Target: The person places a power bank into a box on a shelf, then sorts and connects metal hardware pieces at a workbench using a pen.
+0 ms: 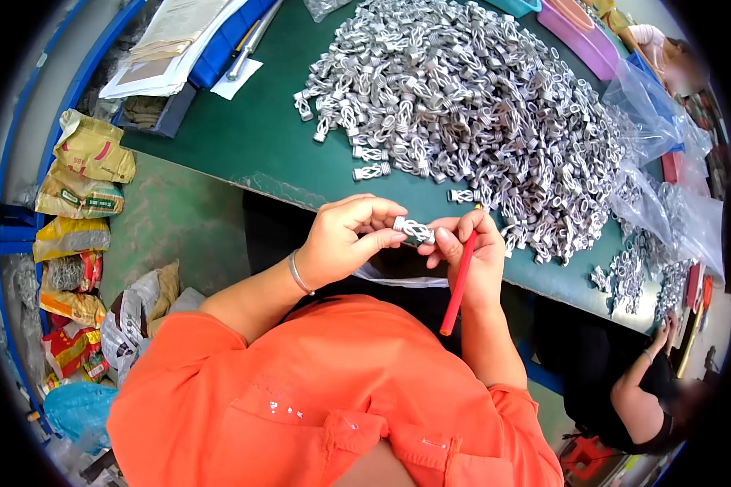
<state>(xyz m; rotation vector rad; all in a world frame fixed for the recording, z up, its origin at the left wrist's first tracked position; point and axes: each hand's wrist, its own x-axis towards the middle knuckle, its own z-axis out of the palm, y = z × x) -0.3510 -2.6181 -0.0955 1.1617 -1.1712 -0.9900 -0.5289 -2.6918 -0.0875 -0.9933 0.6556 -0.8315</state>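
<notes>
A small metal part [414,230] is held up at the centre of the frame, just in front of the table edge. One end is pinched between the thumb and fingers of the left hand [337,235], which are closed down to its width; the other end is met by the fingertips of the right hand [481,253], though how firmly cannot be told. A slim red rod [460,288] is also gripped in the right hand, slanted across the fingers with its lower end free. The upper middle of the green table [244,142] is covered by a large heap of similar parts [463,89], and a stray part [463,196] is found just beyond the right hand. The right flank of the heap is partly covered by clear plastic bags [646,105]. The upper left is taken up by stacked papers [166,40] and a blue bin [234,45], the upper right by a pink basin [581,36]. A whitish rim [406,281] below the hands is partly hidden by them. Filled sacks [89,150] are lined along the left edge, and a co-worker's hand [664,334] is seen at lower right, well apart.
</notes>
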